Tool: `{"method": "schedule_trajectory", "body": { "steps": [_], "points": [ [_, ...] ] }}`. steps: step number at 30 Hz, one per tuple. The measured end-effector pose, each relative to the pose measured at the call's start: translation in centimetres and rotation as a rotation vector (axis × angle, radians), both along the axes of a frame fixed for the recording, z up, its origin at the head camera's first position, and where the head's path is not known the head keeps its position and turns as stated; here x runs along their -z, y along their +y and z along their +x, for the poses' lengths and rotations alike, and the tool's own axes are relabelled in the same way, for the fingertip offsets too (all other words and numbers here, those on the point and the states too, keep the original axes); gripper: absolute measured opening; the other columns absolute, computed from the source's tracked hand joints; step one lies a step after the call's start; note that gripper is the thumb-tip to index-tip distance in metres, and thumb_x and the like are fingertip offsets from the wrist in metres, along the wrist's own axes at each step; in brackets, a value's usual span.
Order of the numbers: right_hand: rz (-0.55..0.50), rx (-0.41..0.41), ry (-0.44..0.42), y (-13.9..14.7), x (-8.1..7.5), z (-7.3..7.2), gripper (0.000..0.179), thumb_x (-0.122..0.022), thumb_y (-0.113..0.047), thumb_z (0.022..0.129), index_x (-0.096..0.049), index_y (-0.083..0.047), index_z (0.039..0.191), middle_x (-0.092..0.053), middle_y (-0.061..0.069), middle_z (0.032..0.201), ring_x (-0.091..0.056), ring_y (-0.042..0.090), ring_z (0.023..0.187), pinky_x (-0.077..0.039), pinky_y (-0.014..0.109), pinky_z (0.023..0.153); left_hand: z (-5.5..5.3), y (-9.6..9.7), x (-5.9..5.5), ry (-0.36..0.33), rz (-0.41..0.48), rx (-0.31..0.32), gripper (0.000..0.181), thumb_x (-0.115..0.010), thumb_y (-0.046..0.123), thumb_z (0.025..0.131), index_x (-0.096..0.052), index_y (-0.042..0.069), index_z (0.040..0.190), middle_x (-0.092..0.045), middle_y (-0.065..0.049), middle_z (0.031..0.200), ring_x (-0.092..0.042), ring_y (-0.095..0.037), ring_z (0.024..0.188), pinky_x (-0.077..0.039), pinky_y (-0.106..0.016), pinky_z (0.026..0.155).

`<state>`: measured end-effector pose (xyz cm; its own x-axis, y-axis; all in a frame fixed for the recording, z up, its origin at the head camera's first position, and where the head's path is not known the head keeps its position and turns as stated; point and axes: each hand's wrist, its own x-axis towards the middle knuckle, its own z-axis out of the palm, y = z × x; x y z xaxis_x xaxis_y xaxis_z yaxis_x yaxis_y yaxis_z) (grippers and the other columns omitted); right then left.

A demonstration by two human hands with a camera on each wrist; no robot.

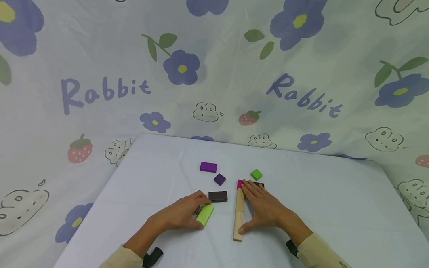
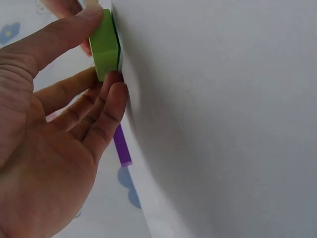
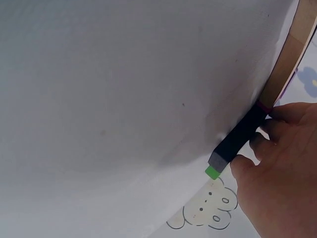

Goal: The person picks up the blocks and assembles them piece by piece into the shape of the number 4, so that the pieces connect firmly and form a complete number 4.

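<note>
Block [image 1: 205, 215], lime green, pinched in left hand [image 1: 180, 211], right hand [image 1: 266, 208] spread against wooden blocks [image 1: 238, 221]

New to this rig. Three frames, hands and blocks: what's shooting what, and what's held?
There is no machine here: these are a person's two bare hands. The widest picture comes from a camera on the head, looking forward and down; the two closer ones come from cameras worn on the left and right wrists.

On the white tabletop lie a purple block, a small dark purple block, a dark brown block, a small green block, and two pale wooden blocks end to end, with a magenta piece at their far end. Another dark block lies partly behind the right fingers.

The left hand pinches a lime block. The right hand rests along the wooden row.
</note>
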<state>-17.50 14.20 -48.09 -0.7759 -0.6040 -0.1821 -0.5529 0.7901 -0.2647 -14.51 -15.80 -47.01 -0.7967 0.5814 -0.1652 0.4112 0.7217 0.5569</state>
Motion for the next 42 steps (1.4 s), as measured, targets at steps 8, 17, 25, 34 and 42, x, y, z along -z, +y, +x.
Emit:
{"method": "schedule_trajectory", "body": {
  "steps": [8, 17, 25, 34, 42],
  "points": [
    [-0.003, -0.001, 0.002, 0.1, 0.2, 0.0, 0.142, -0.070, -0.089, 0.058, -0.022, -0.004, 0.161, -0.016, 0.011, 0.168, -0.011, 0.031, 0.154, -0.013, 0.052, 0.122, -0.3, -0.1, 0.2, 0.013, 0.050, 0.006, 0.063, -0.089, 0.029, 0.078, -0.062, 0.006, 0.131, -0.052, 0.004, 0.114, -0.053, -0.009, 0.085, -0.047, -0.024, 0.074],
    [-0.002, 0.003, 0.000, 0.1, 0.2, 0.0, 0.141, -0.070, -0.089, 0.058, -0.022, -0.005, 0.161, -0.016, 0.010, 0.168, -0.011, 0.031, 0.155, -0.013, 0.051, 0.122, -0.6, 0.1, 0.1, 0.039, 0.091, 0.018, 0.060, -0.088, 0.031, 0.079, -0.063, 0.006, 0.127, -0.053, 0.004, 0.111, -0.055, -0.010, 0.083, -0.048, -0.023, 0.072],
    [0.019, 0.008, -0.006, 0.1, 0.1, -0.1, 0.142, -0.069, -0.090, 0.058, -0.021, -0.006, 0.161, -0.015, 0.009, 0.169, -0.010, 0.030, 0.155, -0.013, 0.051, 0.122, -1.1, 0.4, -0.4, 0.065, 0.082, 0.009, 0.061, -0.088, 0.036, 0.079, -0.065, 0.008, 0.127, -0.054, 0.005, 0.111, -0.055, -0.013, 0.083, -0.049, -0.023, 0.071],
    [0.014, 0.017, -0.015, 0.0, 0.0, -0.1, 0.141, -0.071, -0.089, 0.058, -0.022, -0.006, 0.161, -0.017, 0.009, 0.168, -0.011, 0.029, 0.155, -0.012, 0.050, 0.122, -2.4, 1.1, -1.4, 0.109, 0.064, -0.015, 0.062, -0.087, 0.042, 0.079, -0.065, 0.011, 0.128, -0.054, 0.006, 0.108, -0.055, -0.012, 0.085, -0.049, -0.024, 0.070],
    [0.020, 0.016, -0.010, 0.1, 0.1, -0.2, 0.141, -0.068, -0.090, 0.058, -0.022, -0.007, 0.161, -0.017, 0.008, 0.168, -0.013, 0.027, 0.154, -0.013, 0.050, 0.122, -4.0, 2.1, -2.3, 0.128, 0.044, -0.041, 0.064, -0.086, 0.044, 0.079, -0.064, 0.013, 0.131, -0.056, 0.001, 0.113, -0.054, -0.012, 0.084, -0.048, -0.026, 0.071]
  ]
}}
